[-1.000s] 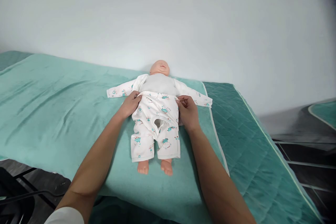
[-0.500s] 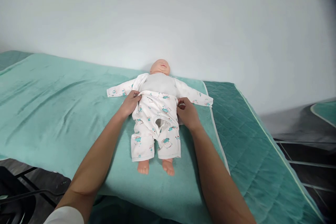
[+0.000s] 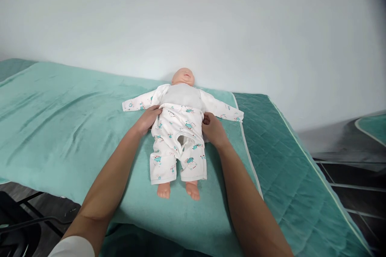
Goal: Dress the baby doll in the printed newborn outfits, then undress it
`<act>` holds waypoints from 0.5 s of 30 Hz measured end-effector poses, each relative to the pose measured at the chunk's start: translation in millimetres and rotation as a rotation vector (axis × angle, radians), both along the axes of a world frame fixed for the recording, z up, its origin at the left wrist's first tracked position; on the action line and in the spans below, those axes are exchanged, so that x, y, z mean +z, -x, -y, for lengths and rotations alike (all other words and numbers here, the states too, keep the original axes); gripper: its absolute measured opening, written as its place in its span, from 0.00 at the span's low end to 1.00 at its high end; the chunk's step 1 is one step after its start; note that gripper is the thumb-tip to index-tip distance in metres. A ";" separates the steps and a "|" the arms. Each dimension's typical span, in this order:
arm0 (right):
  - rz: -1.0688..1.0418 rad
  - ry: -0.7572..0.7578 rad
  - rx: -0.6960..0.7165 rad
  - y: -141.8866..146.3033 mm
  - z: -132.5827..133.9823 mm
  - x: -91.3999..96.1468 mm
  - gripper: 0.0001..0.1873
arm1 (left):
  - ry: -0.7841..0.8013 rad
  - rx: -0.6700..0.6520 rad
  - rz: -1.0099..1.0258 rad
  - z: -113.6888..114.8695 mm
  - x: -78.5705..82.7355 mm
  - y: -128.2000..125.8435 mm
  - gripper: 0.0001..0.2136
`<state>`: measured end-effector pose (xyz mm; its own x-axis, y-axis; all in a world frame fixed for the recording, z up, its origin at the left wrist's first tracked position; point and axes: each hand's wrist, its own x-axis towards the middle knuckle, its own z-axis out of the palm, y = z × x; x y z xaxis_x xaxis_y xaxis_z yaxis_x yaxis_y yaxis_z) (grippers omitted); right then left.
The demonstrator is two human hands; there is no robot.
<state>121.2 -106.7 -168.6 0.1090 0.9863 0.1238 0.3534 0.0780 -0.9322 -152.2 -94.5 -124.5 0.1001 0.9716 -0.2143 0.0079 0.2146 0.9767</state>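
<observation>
A baby doll [image 3: 183, 77] lies on its back, its head by the wall and its bare feet [image 3: 163, 190] nearer me. It wears a white top [image 3: 179, 95] with printed sleeves stretched out to the sides. White printed baby pants [image 3: 171, 132] with an open crotch reach up to its belly. My left hand [image 3: 149, 119] is closed on the waistband at the left side, fingertips at its upper edge. On the opposite side, my right hand [image 3: 213, 129] has its fingers curled against the pants' waist, partly hidden by the hand.
Under the doll spreads a light green blanket [image 3: 75, 128] with several creases. A darker green quilted pad [image 3: 289, 160] lies to the right. Behind stands a white wall [image 3: 193, 24]. A black chair [image 3: 18, 225] is at the lower left.
The fingers of my left hand have slid slightly down and flattened along the waistband's side. My right hand stays at the waist, nearly unmoved. The doll lies as before.
</observation>
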 end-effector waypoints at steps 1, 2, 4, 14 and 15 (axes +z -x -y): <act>-0.001 -0.005 0.017 -0.5 -0.5 -0.9 0.14 | 0.010 -0.005 0.014 -0.3 -0.5 0.0 0.14; -0.004 -0.009 0.028 -0.9 -0.8 -1.6 0.13 | 0.020 -0.008 0.025 -0.6 -1.2 -0.1 0.14; -0.017 -0.017 0.045 -1.0 -1.4 -2.7 0.12 | 0.034 -0.010 0.042 -0.7 -2.3 -0.7 0.14; -0.086 -0.003 0.080 2.2 -2.4 -1.8 0.17 | 0.044 -0.007 0.143 5.9 7.0 -8.6 0.15; -0.068 -0.011 0.084 2.7 -2.1 -1.4 0.17 | 0.043 0.000 0.154 5.6 7.1 -9.6 0.15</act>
<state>118.5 -104.6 -170.1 0.0343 0.9909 0.1300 0.2810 0.1152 -0.9528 -142.6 -100.1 -117.4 0.1351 0.9620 -0.2374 -0.1416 0.2559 0.9563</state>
